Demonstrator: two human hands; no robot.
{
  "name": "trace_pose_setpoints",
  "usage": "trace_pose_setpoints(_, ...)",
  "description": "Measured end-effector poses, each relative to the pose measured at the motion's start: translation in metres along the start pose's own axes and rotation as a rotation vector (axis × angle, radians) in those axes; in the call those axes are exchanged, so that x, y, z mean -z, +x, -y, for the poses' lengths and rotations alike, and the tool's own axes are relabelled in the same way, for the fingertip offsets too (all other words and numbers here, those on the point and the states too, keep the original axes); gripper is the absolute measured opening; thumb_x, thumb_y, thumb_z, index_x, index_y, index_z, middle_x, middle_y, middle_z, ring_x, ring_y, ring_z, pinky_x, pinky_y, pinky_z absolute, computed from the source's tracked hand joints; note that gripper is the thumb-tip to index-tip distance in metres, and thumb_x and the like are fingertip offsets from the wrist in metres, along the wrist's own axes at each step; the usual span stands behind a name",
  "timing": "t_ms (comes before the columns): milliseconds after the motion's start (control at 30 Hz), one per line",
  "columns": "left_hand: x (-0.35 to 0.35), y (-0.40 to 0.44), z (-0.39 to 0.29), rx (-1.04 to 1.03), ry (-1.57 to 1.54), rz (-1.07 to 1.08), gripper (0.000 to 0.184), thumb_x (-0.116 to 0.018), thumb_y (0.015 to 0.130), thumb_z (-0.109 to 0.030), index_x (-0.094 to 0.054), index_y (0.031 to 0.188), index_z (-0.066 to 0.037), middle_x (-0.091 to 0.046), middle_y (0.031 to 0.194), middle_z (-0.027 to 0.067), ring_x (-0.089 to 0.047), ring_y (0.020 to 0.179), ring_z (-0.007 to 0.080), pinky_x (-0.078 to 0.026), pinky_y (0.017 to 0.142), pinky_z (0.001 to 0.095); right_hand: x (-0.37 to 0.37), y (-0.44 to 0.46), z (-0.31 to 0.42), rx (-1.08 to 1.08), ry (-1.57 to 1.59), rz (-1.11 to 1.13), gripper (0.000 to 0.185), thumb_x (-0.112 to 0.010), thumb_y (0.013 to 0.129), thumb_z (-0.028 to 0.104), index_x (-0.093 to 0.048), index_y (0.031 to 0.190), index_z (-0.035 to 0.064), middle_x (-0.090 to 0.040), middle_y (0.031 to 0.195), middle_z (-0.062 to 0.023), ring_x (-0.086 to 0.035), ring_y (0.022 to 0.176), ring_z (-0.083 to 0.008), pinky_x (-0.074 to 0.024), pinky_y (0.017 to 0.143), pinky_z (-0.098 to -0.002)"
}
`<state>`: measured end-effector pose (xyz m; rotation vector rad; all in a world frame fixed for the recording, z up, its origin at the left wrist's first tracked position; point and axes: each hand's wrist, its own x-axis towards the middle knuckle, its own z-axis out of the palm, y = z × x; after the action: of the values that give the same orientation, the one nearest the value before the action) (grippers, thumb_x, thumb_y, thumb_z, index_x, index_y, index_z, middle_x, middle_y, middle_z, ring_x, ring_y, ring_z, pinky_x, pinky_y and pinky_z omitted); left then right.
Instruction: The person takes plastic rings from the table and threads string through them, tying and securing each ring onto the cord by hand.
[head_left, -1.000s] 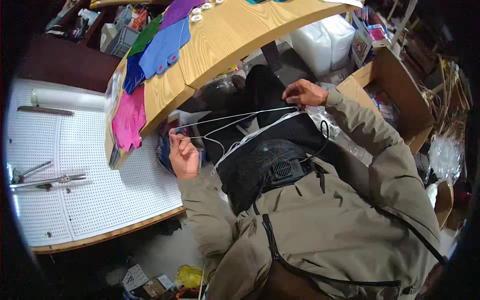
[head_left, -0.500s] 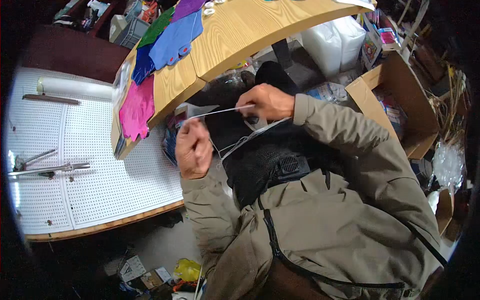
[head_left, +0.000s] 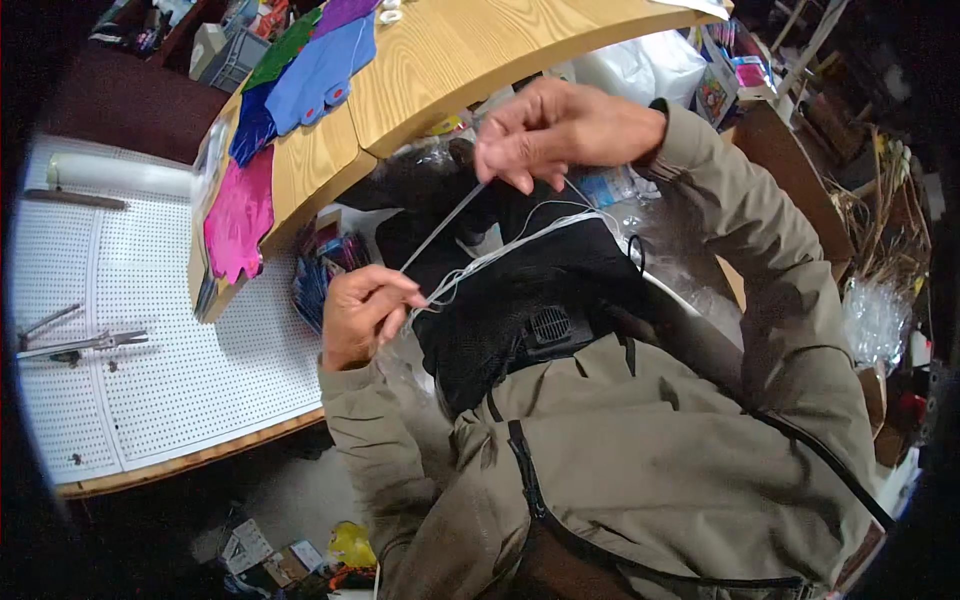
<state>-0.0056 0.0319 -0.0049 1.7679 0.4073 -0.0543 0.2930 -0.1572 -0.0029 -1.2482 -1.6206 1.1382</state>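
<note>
White string point(head_left: 520, 243) lies in a loose bundle of strands across my dark-clad lap. My left hand point(head_left: 365, 312) is closed on the string at the bundle's left end, thumb and index finger pinched. Higher up and to the right, my right hand point(head_left: 560, 135) pinches the string too, and a taut length slants between the two hands. A thin strand also hangs from the right hand toward the bundle's right end. Below the strands, a black device with a round grille point(head_left: 550, 325) rests at my waist.
A curved wooden table point(head_left: 430, 60) arches ahead, bearing a pink cutout point(head_left: 240, 215) and a blue cutout point(head_left: 320, 70). At left, a white perforated board point(head_left: 200, 370) holds metal scissors point(head_left: 105, 341) and a white roll point(head_left: 120, 173). A cardboard box point(head_left: 790, 180) stands at right.
My right hand has moved in from the right and risen toward the wooden table. My left hand is slightly lower and further left, and the string between them now slants steeply.
</note>
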Motion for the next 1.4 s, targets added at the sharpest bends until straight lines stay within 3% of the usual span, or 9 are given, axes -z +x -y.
trace_pose_setpoints(333, 0.014, -0.024, -0.025, -0.134, -0.189, 0.022, 0.016, -0.059, 0.097, 0.001, -0.071, 0.106, 0.008, -0.074, 0.084, 0.0179, -0.055, 0.049, 0.0098, -0.041, 0.043, 0.0224, 0.002, 0.030, 0.055, 0.282, 0.066, -0.177, 0.023, -0.062, 0.101, 0.020, -0.073, 0.101, 0.0002, -0.070, 0.087, -0.0044, -0.062, 0.076, -0.0105, -0.0490, 0.068, -0.0293)
trace_pose_setpoints(500, 0.025, -0.018, -0.021, -0.097, -0.167, 0.125, 0.027, -0.065, 0.096, -0.005, -0.065, 0.119, 0.009, -0.074, 0.099, 0.0227, -0.059, 0.051, 0.0130, -0.043, 0.040, 0.0234, 0.019, 0.055, 0.059, 0.295, -0.601, 0.041, 0.024, -0.066, 0.091, 0.020, -0.074, 0.092, -0.0017, -0.071, 0.080, -0.0122, -0.063, 0.073, -0.0178, -0.0504, 0.068, -0.0366)
trace_pose_setpoints(800, -0.025, 0.009, -0.100, -0.228, -0.218, -0.203, 0.061, -0.058, 0.102, -0.040, -0.047, 0.140, 0.007, -0.066, 0.123, 0.0263, -0.062, 0.051, 0.0143, -0.041, 0.036, 0.0192, 0.012, 0.100, 0.114, 0.653, -0.616, -0.079, 0.032, -0.069, 0.081, 0.027, -0.072, 0.089, -0.0034, -0.070, 0.079, -0.0189, -0.060, 0.069, -0.0257, -0.0477, 0.064, -0.0436)
trace_pose_setpoints(867, -0.017, 0.010, -0.109, -0.231, -0.244, -0.249, 0.066, -0.059, 0.102, -0.047, -0.049, 0.137, 0.008, -0.068, 0.120, 0.0262, -0.064, 0.052, 0.0150, -0.040, 0.036, 0.0190, 0.014, 0.090, 0.124, 0.329, -0.511, -0.002, 0.033, -0.072, 0.081, 0.028, -0.073, 0.095, -0.0019, -0.071, 0.083, -0.0185, -0.060, 0.069, -0.0257, -0.0484, 0.066, -0.0423)
trace_pose_setpoints(1000, 0.003, 0.015, -0.105, -0.238, -0.229, -0.146, 0.045, -0.050, 0.108, -0.036, -0.057, 0.130, 0.003, -0.071, 0.115, 0.0243, -0.058, 0.046, 0.0124, -0.038, 0.035, 0.0196, 0.021, 0.117, 0.095, 0.971, -0.692, -0.291, 0.029, -0.069, 0.089, 0.028, -0.075, 0.099, 0.0021, -0.073, 0.087, -0.0128, -0.064, 0.073, -0.0218, -0.0510, 0.069, -0.0387)
trace_pose_setpoints(1100, 0.009, 0.016, -0.097, -0.353, -0.369, -0.121, 0.041, -0.048, 0.110, -0.033, -0.059, 0.126, 0.003, -0.073, 0.113, 0.0229, -0.059, 0.048, 0.0115, -0.035, 0.035, 0.0189, 0.001, 0.104, 0.104, 0.401, -0.229, -0.323, 0.045, -0.054, 0.106, 0.040, -0.068, 0.121, 0.0009, -0.071, 0.095, -0.0084, -0.066, 0.082, -0.0167, -0.0513, 0.071, -0.0324)
trace_pose_setpoints(1233, -0.001, 0.020, -0.104, -0.515, -0.481, -0.350, 0.036, -0.050, 0.109, -0.026, -0.061, 0.127, 0.004, -0.073, 0.115, 0.0203, -0.061, 0.052, 0.0086, -0.032, 0.036, 0.0170, -0.058, 0.118, 0.081, 0.426, 0.634, -0.305, 0.059, -0.042, 0.109, 0.049, -0.058, 0.132, -0.0022, -0.069, 0.104, -0.0048, -0.062, 0.085, -0.0111, -0.0489, 0.072, -0.0250)
trace_pose_setpoints(1300, -0.005, 0.017, -0.102, -0.479, -0.407, -0.457, 0.033, -0.051, 0.109, -0.020, -0.063, 0.127, 0.005, -0.074, 0.107, 0.0170, -0.062, 0.053, 0.0089, -0.035, 0.039, 0.0168, -0.063, 0.115, 0.068, 0.200, 1.027, 0.014, 0.060, -0.035, 0.111, 0.050, -0.056, 0.134, -0.0026, -0.067, 0.095, -0.0043, -0.058, 0.077, -0.0082, -0.0476, 0.069, -0.0241)
trace_pose_setpoints(1400, 0.005, 0.008, -0.088, -0.451, -0.320, -0.548, 0.031, -0.053, 0.108, -0.018, -0.065, 0.126, 0.004, -0.075, 0.108, 0.0152, -0.064, 0.054, 0.0097, -0.039, 0.042, 0.0171, -0.061, 0.113, 0.035, 0.074, 0.807, 0.077, 0.053, -0.037, 0.112, 0.045, -0.059, 0.126, -0.0009, -0.064, 0.088, -0.0025, -0.057, 0.071, -0.0098, -0.0473, 0.066, -0.0273)
